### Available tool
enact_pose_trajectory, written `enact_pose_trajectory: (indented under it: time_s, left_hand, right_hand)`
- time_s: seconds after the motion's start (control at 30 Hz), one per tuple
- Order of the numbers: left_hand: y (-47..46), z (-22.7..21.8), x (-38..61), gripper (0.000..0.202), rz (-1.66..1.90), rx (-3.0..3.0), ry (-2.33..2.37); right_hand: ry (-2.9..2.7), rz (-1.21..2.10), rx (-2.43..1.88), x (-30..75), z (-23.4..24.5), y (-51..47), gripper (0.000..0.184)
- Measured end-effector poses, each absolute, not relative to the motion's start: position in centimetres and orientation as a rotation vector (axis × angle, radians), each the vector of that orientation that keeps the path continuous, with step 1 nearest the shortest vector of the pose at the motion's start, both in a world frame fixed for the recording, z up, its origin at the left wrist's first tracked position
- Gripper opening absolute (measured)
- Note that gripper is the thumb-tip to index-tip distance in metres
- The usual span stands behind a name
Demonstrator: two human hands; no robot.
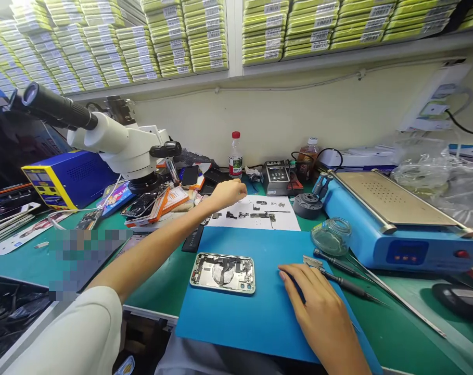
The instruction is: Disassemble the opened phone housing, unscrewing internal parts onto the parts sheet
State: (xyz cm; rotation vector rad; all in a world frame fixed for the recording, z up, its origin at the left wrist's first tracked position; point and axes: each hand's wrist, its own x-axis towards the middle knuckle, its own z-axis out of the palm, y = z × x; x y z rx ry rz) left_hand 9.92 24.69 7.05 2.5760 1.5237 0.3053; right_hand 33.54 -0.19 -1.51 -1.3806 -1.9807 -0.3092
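Observation:
My left hand point(229, 192) reaches far forward over the back left part of a white paper sheet point(236, 223). Its fingers are curled together, and whatever they may hold is hidden. Small phone parts lie spread on the sheet, among them a narrow circuit board point(263, 215). Nearer to me, an opened phone housing point(222, 273) with its insides showing rests on the blue mat point(236, 323). To its right, my right hand point(318, 302) lies on the mat with fingers stretched out, holding nothing. Just beyond that hand are screwdrivers point(347, 285).
A microscope point(119, 140) stands at the left by a blue-yellow box point(70, 179). At the right are a glass jar point(331, 236), long tweezers point(406, 302) and a blue heating plate machine point(400, 224). A red-capped bottle point(235, 156) stands against the wall.

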Motion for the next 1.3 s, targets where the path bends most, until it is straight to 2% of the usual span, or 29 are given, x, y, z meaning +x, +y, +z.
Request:
enact_pose_trajectory:
  time_s: [0.2,0.57,0.73,1.0,1.3]
  left_hand:
    - [25.8,6.9,10.0,0.038,0.228,2.632,1.514]
    - [23.0,9.0,-0.4,0.037,0.082,2.528,1.737]
    - [21.5,8.6,-2.2,0.037,0.090,2.508,1.711]
    - [20.0,6.8,0.5,0.038,0.149,2.618,1.509]
    - [20.6,5.5,8.0,0.037,0.292,2.796,1.330]
  right_hand:
    - [-2.007,-0.290,-1.396,33.5,-1.6,-0.3,0.035]
    - [-2.014,-0.265,-1.293,34.0,-2.7,0.5,0.045]
    - [-2.009,-0.255,-1.297,34.0,-2.8,0.6,0.048]
    - [-1.985,-0.239,-1.350,33.7,-2.5,0.4,0.046]
    - [-1.991,-0.214,-1.417,33.5,-1.7,-0.1,0.040]
